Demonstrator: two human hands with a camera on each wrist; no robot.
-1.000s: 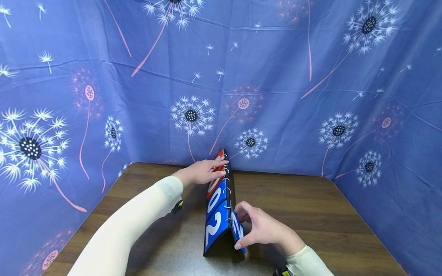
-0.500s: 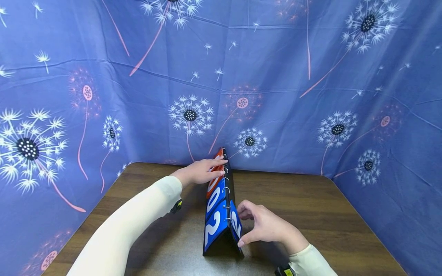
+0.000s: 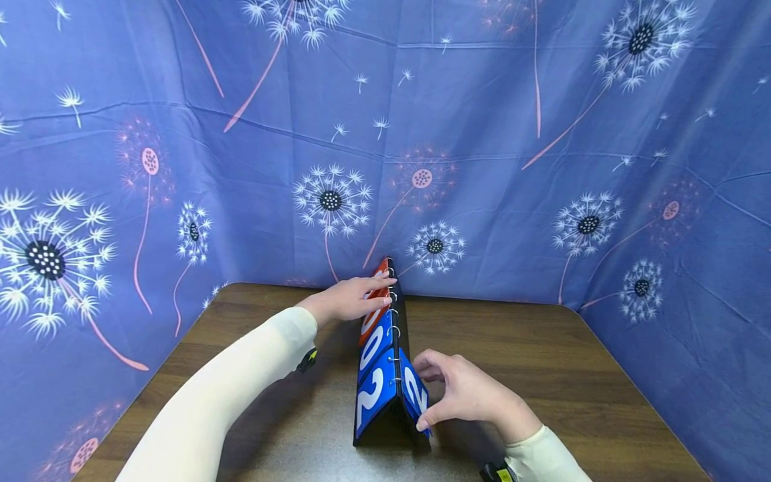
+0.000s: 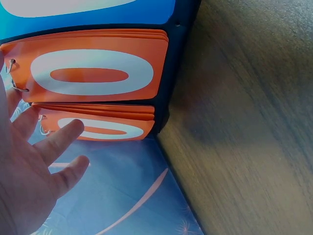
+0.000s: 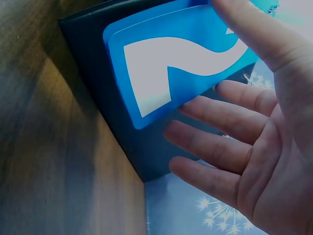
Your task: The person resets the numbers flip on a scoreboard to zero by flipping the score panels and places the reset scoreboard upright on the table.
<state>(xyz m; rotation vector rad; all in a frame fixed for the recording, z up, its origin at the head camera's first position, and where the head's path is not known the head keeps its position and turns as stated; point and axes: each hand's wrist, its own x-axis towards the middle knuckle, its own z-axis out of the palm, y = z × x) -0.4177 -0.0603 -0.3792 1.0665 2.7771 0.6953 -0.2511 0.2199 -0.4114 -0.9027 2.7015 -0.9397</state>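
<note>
While left hand [image 3: 349, 299] stays, right hand [image 3: 464, 395] lifts blue card [image 3: 415, 395]

Desk [image 3: 542, 361]: dark brown wood-grain top w/ rounded rear corners. Backdrop cloth [image 3: 482, 134]: blue fabric, white and pink dandelion print, creased, encloses desk at rear, left and right. Lighting: even, soft shadows on desk surface.

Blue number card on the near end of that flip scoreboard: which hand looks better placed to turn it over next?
Probably the right hand: its thumb and fingers already hold the blue card. The left hand rests farther away on the orange cards.
</note>
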